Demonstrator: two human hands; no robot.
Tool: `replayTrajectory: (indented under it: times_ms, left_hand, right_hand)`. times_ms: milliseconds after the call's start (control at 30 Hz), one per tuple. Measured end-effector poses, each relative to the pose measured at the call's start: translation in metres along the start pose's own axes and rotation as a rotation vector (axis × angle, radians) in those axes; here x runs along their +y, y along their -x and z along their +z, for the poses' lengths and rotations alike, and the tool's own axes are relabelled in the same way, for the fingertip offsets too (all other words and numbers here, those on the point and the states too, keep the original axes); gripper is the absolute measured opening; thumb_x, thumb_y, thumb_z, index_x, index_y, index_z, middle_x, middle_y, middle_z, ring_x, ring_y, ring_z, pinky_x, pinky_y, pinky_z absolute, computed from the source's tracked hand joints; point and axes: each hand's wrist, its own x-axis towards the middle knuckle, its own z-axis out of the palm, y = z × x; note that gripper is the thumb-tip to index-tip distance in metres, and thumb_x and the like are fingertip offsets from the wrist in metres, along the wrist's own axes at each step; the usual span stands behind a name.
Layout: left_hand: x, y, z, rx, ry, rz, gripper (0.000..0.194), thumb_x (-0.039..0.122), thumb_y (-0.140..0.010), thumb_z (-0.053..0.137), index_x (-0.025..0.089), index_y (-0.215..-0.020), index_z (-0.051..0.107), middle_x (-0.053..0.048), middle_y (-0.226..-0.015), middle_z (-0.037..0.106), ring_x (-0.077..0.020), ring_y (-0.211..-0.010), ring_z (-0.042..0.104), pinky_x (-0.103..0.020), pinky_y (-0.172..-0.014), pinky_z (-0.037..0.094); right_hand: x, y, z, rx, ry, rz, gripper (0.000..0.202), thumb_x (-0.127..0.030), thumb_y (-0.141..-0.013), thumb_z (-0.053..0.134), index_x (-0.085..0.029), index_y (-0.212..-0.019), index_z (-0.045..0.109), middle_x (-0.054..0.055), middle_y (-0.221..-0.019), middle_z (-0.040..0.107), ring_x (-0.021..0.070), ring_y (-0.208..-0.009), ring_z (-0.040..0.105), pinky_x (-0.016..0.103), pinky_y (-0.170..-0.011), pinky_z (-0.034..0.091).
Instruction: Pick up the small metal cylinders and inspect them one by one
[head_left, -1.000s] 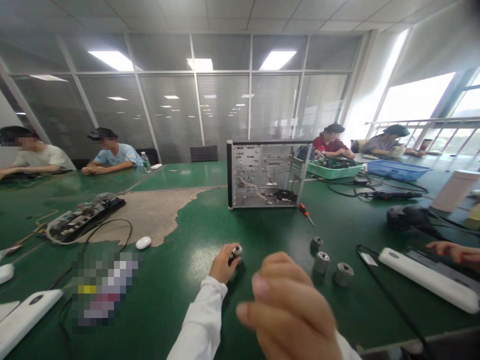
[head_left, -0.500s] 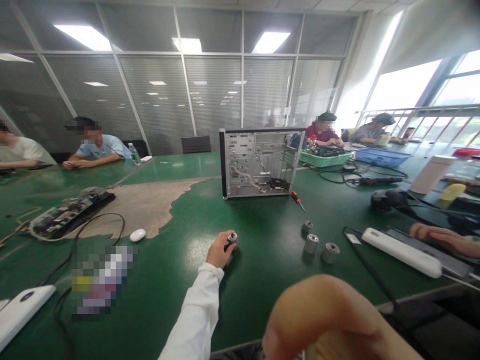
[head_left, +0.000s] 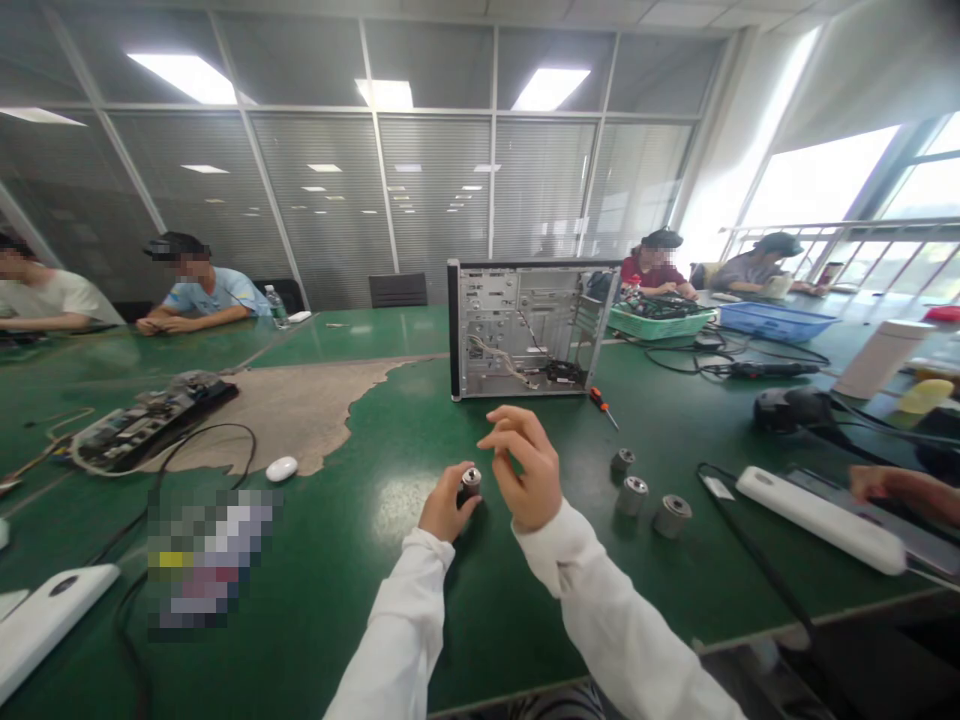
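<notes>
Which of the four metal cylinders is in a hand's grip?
The leftmost cylinder, held between thumb and fingers of the left hand; the other three stand right of the right hand, touched by neither.

left hand (head_left: 442, 510) is curled in a grip; right hand (head_left: 531, 472) hovers near, fingers (head_left: 517, 428) loosely bent.

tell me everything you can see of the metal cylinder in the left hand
The metal cylinder is short and grey, with smooth-looking sides that seem to be bare metal. Its round top has a bright, shiny rim and a dark recess in the middle. It is upright, apparently on the green table, gripped between the thumb and fingers of the left hand, which hide part of its side. Its underside is out of sight.
</notes>
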Motion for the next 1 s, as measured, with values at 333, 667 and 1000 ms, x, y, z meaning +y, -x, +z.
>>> replayTrajectory:
  times_ms: [333,667,1000]
  left_hand:
    - [-0.017,-0.006,0.005,0.037,0.178,-0.062,0.038,0.016,-0.066,0.055,0.020,-0.102,0.046,-0.006,-0.097,0.054,-0.0144,-0.080,0.056,-0.031,-0.076,0.044]
    - [-0.014,-0.011,0.005,0.273,1.057,-0.530,0.043,0.022,-0.061,0.065,0.016,-0.098,0.044,-0.004,-0.073,0.062,-0.0134,-0.065,0.061,-0.028,-0.064,0.049]
    - [-0.013,-0.007,-0.003,0.254,1.306,-0.628,0.020,0.025,-0.066,0.061,0.007,-0.075,0.057,-0.010,-0.075,0.065,-0.0144,-0.072,0.061,-0.020,-0.066,0.050]
  right_hand:
    - [0.148,0.079,0.059,0.140,-0.232,0.843,0.022,-0.018,-0.057,0.044,-0.016,-0.074,0.057,0.002,-0.067,0.057,0.0130,-0.058,0.051,0.023,-0.048,0.041]
    - [0.135,0.079,0.067,-0.108,-0.482,0.880,0.027,-0.013,-0.054,0.045,-0.019,-0.075,0.060,0.000,-0.071,0.061,0.0120,-0.055,0.052,0.021,-0.044,0.037]
    - [0.116,0.085,0.074,-0.120,-0.672,0.832,0.031,-0.032,-0.057,0.061,-0.018,-0.085,0.058,0.002,-0.078,0.059,0.0071,-0.048,0.048,0.020,-0.042,0.037]
